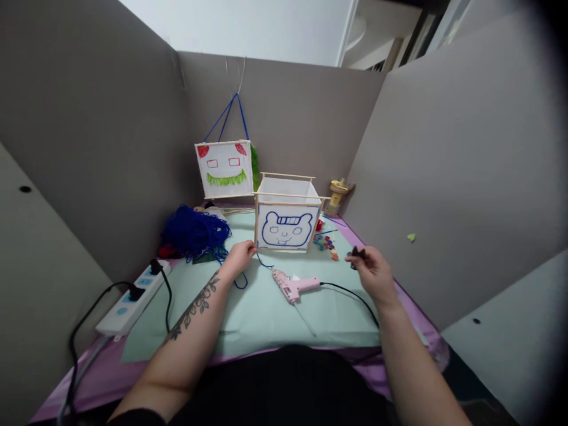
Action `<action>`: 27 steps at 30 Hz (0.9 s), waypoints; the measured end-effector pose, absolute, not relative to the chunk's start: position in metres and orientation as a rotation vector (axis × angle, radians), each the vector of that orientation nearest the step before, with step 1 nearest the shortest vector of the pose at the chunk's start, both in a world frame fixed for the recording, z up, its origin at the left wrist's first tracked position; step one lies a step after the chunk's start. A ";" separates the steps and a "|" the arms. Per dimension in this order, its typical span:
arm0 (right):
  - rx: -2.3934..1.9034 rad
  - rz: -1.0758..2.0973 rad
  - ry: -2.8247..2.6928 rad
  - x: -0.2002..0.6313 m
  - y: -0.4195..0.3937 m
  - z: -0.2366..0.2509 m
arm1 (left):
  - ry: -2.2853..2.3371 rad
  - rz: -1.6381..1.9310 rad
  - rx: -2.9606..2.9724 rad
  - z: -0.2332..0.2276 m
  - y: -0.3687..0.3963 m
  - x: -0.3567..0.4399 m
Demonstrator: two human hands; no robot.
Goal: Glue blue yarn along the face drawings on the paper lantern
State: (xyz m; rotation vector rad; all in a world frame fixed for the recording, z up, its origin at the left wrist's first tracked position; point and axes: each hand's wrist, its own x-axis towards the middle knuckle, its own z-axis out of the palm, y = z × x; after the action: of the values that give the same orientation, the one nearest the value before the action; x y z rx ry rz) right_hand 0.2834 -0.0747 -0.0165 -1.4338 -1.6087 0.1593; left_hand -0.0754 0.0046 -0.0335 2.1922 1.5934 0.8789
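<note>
The left hand (241, 258) is nearly closed, thumb and fingertips pinched on a blue strand (265, 263) beside the lower near corner of a white, stick-framed box (286, 228). The box stands on the bench (266, 331), just beyond and to the right of that hand, a blue bear face drawn on its front. The right hand (375, 271) has its fingers curled round a small dark object (356, 257), whose kind I cannot make out. Between the hands and slightly nearer the body lies a pink glue gun (293, 286); any markings on it are too small to read. Left of the left hand are a heap of blue yarn (195, 232) and, nearer, a white power strip (133, 299). Beyond that hand hangs a box with a red-and-green face (225, 170).
</note>
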 end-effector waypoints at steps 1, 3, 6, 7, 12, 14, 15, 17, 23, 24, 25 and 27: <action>-1.346 0.207 -1.660 0.268 -0.075 -0.010 | 1.586 0.920 2.184 -0.033 0.004 -0.075; -1.283 0.293 -1.814 0.238 -0.072 0.001 | 1.570 1.024 2.160 -0.031 0.004 -0.073; -1.234 0.403 -2.033 0.200 -0.061 0.006 | 1.532 1.147 2.134 -0.029 0.004 -0.071; -1.239 0.405 -2.082 0.190 -0.056 0.007 | 1.521 1.169 2.130 -0.029 0.003 -0.070; -1.567 0.240 -2.293 0.160 -0.043 0.009 | 1.473 1.226 2.101 -0.028 0.002 -0.068; -1.677 0.181 -2.336 0.151 -0.043 0.011 | 1.457 1.236 2.084 -0.026 0.001 -0.066; -1.718 0.162 -2.341 0.147 -0.043 0.013 | 1.453 1.238 2.079 -0.025 0.000 -0.066; -1.783 0.153 -2.340 0.139 -0.040 0.014 | 1.454 1.236 2.073 -0.024 -0.001 -0.065; -1.841 0.166 -2.359 0.123 -0.027 0.013 | 1.434 1.219 2.066 -0.021 -0.004 -0.062; -1.847 0.165 -2.364 0.121 -0.026 0.013 | 1.434 1.217 2.063 -0.021 -0.005 -0.062; -1.855 0.165 -2.367 0.119 -0.025 0.013 | 1.433 1.218 2.061 -0.021 -0.005 -0.062; -1.880 0.169 -2.371 0.117 -0.024 0.012 | 1.414 1.230 2.064 -0.021 -0.005 -0.062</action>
State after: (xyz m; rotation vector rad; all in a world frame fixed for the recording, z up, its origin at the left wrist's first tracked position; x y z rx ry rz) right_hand 0.1165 -0.0238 0.0121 -1.8801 -2.3713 0.1689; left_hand -0.0618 -0.0053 -0.0207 2.0638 1.4140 1.2301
